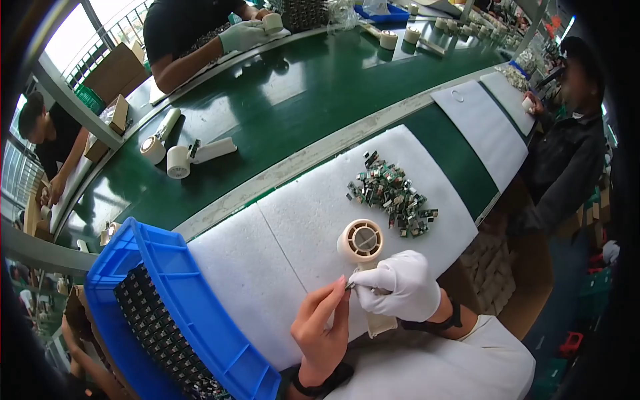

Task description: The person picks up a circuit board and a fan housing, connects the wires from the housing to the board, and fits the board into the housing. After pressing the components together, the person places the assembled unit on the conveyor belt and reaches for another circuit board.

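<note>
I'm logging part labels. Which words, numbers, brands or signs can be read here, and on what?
No text can be read.
Held part: too small to read.
Board pile: any markings too small.
Parts in the blue bin: too small.
Fan: no lettering I can make out.
Elsewhere: nothing legible.

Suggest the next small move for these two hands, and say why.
Perhaps ease the small part toward the handle of the fan: the bare left hand and gloved right hand meet at it with their fingertips, and the handle lies beneath the glove.
</note>
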